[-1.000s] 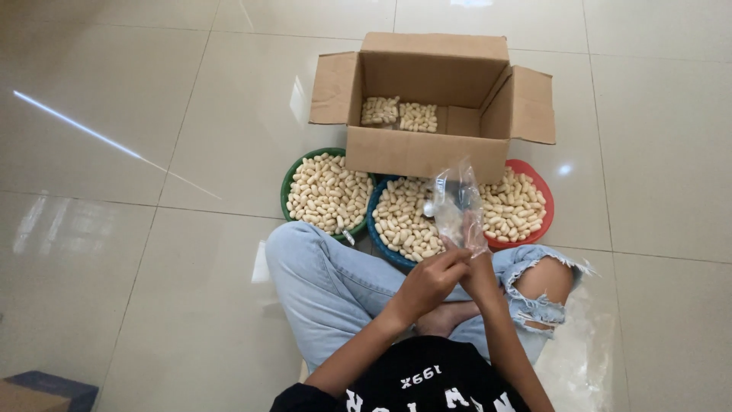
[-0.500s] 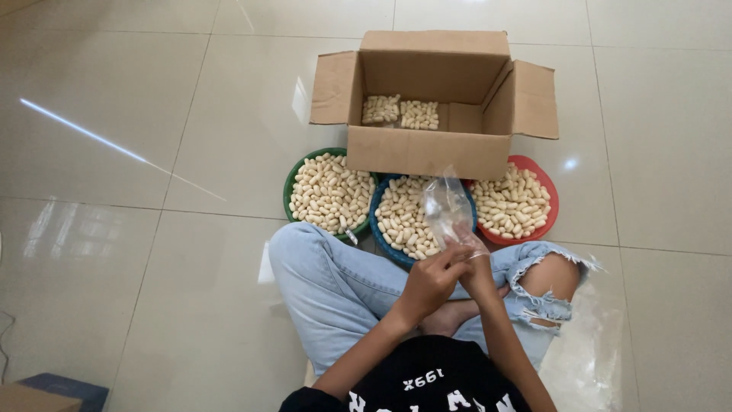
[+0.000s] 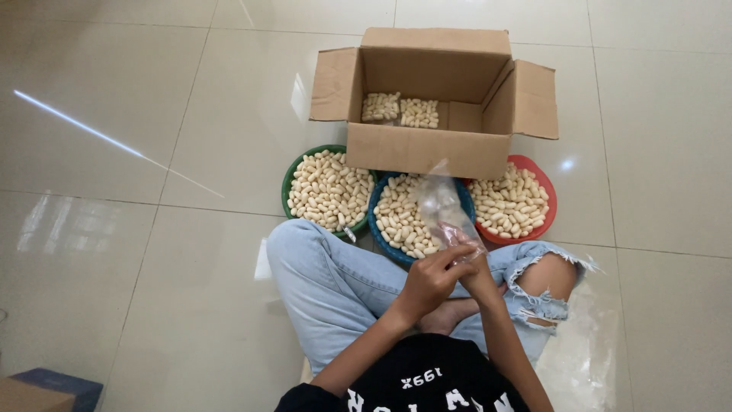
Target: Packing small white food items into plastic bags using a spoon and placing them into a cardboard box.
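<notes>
Over the last second the small clear plastic bag [image 3: 446, 210] has barely shifted: it stood upright above the hands then and stands so now, only leaning a little more toward the blue bowl. The left hand [image 3: 431, 278] and right hand [image 3: 474, 267] stay pressed together over the person's lap, both clamped on the bag's lower end, so the work on the bag is still at the same stage and looks, by my reading, unfinished.

On the pale tiled floor [image 3: 152, 152], an open brown cardboard box [image 3: 427, 149] sits farthest from the person, flaps spread, with two clear packets of pale oblong pieces [image 3: 400, 111] in its back left corner. Against its near wall stand three round bowls heaped with the same pale pieces: green plastic bowl [image 3: 290, 174] left, blue plastic bowl [image 3: 372, 217] middle, red plastic bowl [image 3: 547, 202] right. Another clear plastic sheet [image 3: 587, 336] lies beside the right knee.
</notes>
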